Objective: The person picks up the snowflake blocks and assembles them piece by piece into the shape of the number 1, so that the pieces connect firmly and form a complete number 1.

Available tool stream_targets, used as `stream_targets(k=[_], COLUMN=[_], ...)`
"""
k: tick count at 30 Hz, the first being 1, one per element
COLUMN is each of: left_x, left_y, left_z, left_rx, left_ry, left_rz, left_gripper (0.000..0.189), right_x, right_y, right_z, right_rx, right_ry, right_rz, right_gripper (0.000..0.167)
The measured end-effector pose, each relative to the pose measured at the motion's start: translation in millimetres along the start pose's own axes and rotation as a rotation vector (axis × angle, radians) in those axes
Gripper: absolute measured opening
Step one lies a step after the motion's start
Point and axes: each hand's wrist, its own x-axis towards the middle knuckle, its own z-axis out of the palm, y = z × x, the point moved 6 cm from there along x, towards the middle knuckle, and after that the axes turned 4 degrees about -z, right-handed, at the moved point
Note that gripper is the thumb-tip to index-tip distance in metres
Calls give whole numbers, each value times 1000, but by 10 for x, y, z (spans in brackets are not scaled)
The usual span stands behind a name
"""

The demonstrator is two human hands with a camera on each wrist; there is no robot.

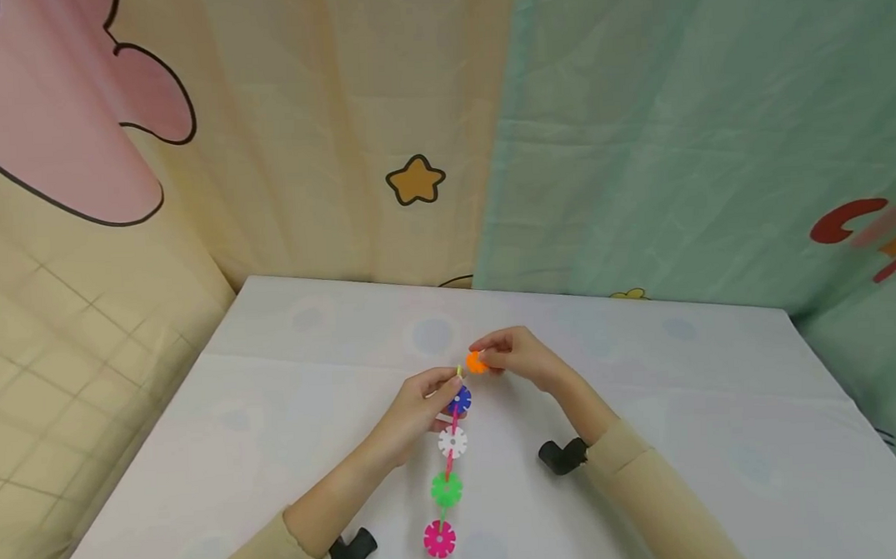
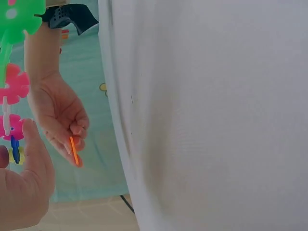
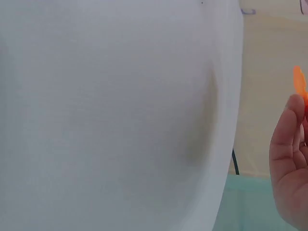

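A chain of notched plastic snowflake discs (image 1: 446, 489) hangs from my left hand (image 1: 419, 410), which pinches it near its top end by the blue disc (image 1: 462, 399). Down the chain come white, green and pink discs, joined by others seen edge-on. A yellow disc (image 1: 459, 370) shows edge-on at the top. Between thumb and fingers, my right hand (image 1: 521, 355) pinches an orange disc (image 1: 477, 362), just right of the yellow one and seemingly apart from it. In the left wrist view the orange disc (image 2: 74, 150) appears edge-on.
A white cloth with faint dots covers the table (image 1: 694, 402). Behind it hang a beige curtain (image 1: 321, 135) and a green curtain (image 1: 682, 127) with printed figures. Black wrist devices (image 1: 563, 456) sit at both sleeves.
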Motion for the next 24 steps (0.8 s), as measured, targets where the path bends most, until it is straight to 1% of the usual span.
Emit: stream_targets(k=[3,8,12,16,24], left_x=[-12,-15,-10,-11,-22], left_y=[3,4,-1,-1,12], left_z=[4,7,14,27,46], left_rx=[6,6,13,21,23], left_ry=[-12,-16,-13,-18,-19], left_rz=[13,10,3,5,4], left_gripper=[44,43,41,41,38], right_x=[-87,-179,-231,-279,-370], right_y=[-51,-129,-202,-288,-501], right_z=[20,12,-12,-17,52], right_rx=[-10,1,23,42,47], right_ry=[-20,-16,5,24,53], right_rz=[-6,-37,-74,-88,-112], right_gripper=[24,26,26,26,25])
